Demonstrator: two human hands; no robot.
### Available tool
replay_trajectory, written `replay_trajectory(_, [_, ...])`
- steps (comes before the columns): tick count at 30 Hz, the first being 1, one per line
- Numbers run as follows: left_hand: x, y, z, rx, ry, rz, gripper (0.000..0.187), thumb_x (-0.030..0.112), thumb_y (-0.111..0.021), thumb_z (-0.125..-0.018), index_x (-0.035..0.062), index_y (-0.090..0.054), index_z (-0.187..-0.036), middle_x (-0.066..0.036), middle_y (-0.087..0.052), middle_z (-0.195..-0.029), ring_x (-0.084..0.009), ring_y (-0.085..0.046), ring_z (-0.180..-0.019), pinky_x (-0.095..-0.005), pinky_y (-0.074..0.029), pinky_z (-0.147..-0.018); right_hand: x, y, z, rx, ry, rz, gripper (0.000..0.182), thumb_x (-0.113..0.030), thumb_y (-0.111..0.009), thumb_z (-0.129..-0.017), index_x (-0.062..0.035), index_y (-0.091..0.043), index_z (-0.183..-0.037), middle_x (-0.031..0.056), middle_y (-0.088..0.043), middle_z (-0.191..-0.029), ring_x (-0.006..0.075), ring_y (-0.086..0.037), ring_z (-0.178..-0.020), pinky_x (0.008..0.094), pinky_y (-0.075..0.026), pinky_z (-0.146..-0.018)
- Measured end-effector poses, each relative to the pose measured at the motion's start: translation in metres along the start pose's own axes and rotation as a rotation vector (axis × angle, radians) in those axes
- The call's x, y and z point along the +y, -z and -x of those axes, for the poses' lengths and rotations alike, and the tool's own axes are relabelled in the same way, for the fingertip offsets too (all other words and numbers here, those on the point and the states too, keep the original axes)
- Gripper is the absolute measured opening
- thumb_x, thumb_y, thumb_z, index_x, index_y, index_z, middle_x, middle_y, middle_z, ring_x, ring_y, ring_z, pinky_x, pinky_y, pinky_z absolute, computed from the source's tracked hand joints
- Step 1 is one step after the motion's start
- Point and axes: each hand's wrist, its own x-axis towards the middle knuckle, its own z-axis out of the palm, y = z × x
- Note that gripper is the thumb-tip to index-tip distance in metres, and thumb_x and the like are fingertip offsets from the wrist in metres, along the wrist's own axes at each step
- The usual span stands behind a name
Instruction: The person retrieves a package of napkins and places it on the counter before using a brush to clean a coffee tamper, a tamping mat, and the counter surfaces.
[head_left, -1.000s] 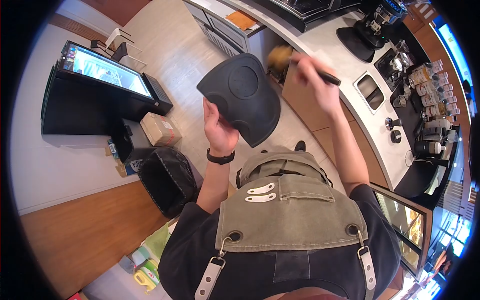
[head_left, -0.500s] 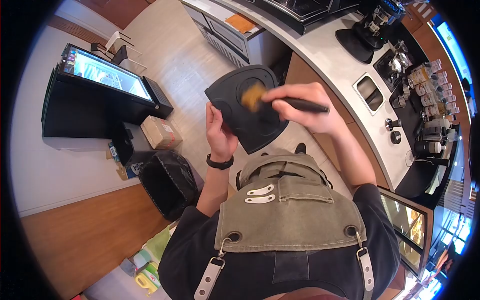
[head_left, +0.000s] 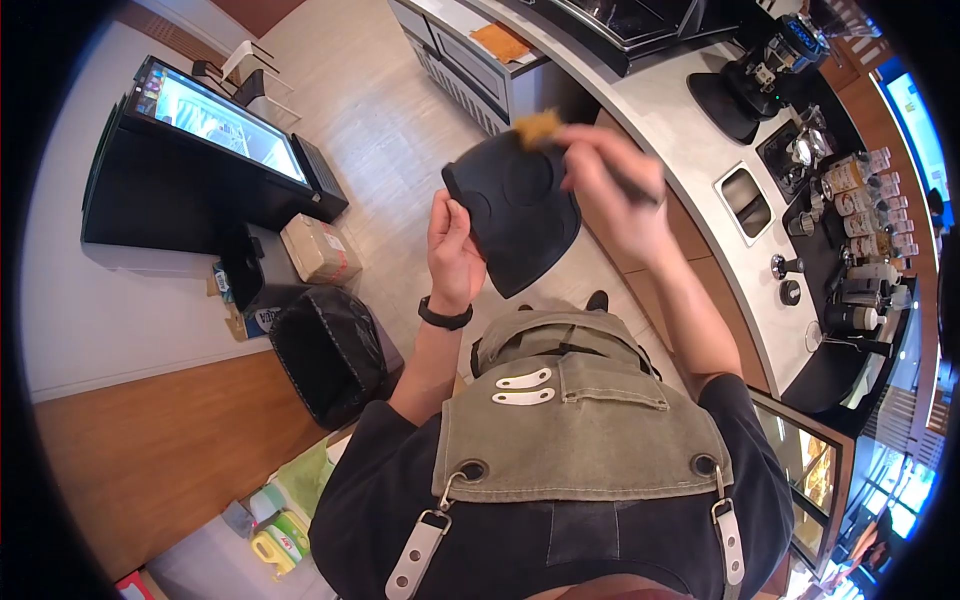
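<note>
A black rubber tamping mat [head_left: 530,225] with round recesses is held up in front of my apron, tilted. My left hand [head_left: 457,255] is closed on its left edge, thumb on the upper face. My right hand [head_left: 622,195], blurred by motion, is wrapped round the dark handle of a brush [head_left: 540,130]. The brush's yellowish bristles are at the mat's far edge, smeared by movement. Part of the mat's right side is hidden behind my right hand.
On my right runs a counter [head_left: 690,135] with a coffee grinder [head_left: 775,75], a small sink [head_left: 745,200], a tamper [head_left: 787,266] and several bottles. To my left are a lined trash bin [head_left: 335,350], a cardboard box [head_left: 320,250] and a black display fridge [head_left: 200,170].
The brush has moved from the mat's round recess to its far edge, my right hand going with it. My left hand and the mat have shifted slightly right, and the mat's tilt has changed.
</note>
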Motion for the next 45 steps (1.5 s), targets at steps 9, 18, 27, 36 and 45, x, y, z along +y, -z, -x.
replay_trajectory(9, [-0.003, -0.012, -0.002, 0.048, 0.009, -0.066, 0.024, 0.02, -0.044, -0.114, 0.0058, -0.048, -0.132, -0.009, -0.062, -0.131, -0.018, -0.062, -0.122, -0.0375, -0.052, -0.106, -0.006, -0.02, 0.003, -0.001, 0.032, 0.001, 0.024, -0.014, -0.067, -0.099, -0.0021, -0.073, -0.119, 0.0126, -0.077, -0.094, 0.0189, -0.076, -0.086, 0.0301, -0.059, -0.077])
replay_trajectory(18, [0.004, -0.016, -0.003, 0.096, 0.012, -0.068, 0.017, 0.016, -0.046, -0.113, 0.0058, -0.05, -0.126, -0.006, -0.062, -0.122, -0.0147, -0.063, -0.114, -0.0343, -0.052, -0.103, -0.008, -0.01, 0.01, -0.031, -0.048, -0.126, 0.024, -0.014, -0.065, -0.102, 0.0001, -0.072, -0.12, 0.0096, -0.076, -0.095, 0.0101, -0.071, -0.079, 0.0265, -0.057, -0.071])
replay_trajectory(27, [-0.003, -0.012, 0.001, 0.087, 0.018, -0.07, 0.017, 0.016, -0.047, -0.113, 0.0051, -0.05, -0.126, -0.004, -0.062, -0.122, -0.0133, -0.062, -0.117, -0.0339, -0.052, -0.103, -0.017, -0.011, 0.009, -0.012, -0.058, -0.081, 0.026, -0.016, -0.065, -0.102, 0.0003, -0.074, -0.12, 0.0068, -0.075, -0.085, 0.0094, -0.069, -0.074, 0.0256, -0.055, -0.069])
replay_trajectory(36, [0.001, 0.003, 0.0, 0.049, 0.001, -0.097, 0.033, 0.023, -0.042, -0.114, 0.0055, -0.044, -0.142, -0.014, -0.054, -0.147, -0.0276, -0.055, -0.136, -0.0472, -0.048, -0.113, 0.037, 0.012, -0.007, 0.323, -0.175, -0.067, 0.035, -0.025, -0.062, -0.105, -0.0015, -0.069, -0.131, 0.0071, -0.075, -0.094, 0.0113, -0.069, -0.09, 0.0262, -0.053, -0.084])
replay_trajectory(45, [0.001, -0.019, -0.027, 0.194, -0.112, 0.277, 0.072, 0.062, -0.04, -0.107, 0.0075, -0.041, -0.155, -0.012, -0.049, -0.155, -0.0314, -0.045, -0.143, -0.0534, -0.033, -0.121, 0.075, -0.051, 0.053, 0.438, -0.631, -0.881, 0.051, -0.029, -0.065, -0.105, -0.0103, -0.048, -0.15, 0.0091, -0.064, -0.127, 0.0232, -0.06, -0.122, 0.0426, -0.053, -0.099])
